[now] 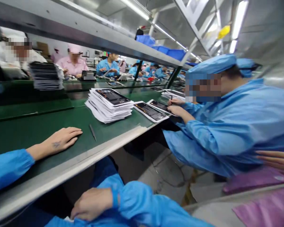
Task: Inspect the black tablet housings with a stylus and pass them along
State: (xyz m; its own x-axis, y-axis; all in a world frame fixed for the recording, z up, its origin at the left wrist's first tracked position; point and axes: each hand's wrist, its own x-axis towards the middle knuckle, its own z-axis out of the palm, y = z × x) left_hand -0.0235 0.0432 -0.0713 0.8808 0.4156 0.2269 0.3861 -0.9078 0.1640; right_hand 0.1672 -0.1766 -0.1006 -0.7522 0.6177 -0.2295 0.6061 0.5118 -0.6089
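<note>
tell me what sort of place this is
Probably an electronics factory's assembly floor: flat, tablet-like devices lie along a long green workbench, and a co-worker in a blue smock and cap bends over one, with more smocked workers beyond.

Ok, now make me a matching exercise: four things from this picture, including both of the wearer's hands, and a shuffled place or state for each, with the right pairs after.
Things
1. left hand
2. right hand
3. slim dark pen-shaped tool
4. tall layered white stack

Places and states
A. below the front edge of the flat green bench, with a blue band at the wrist
B. topped by a dark rectangular panel with a white border
C. resting on the bench, fingers extended
D. lying loose just past the left hand

Right pairs: 1-C, 2-A, 3-D, 4-B
</note>
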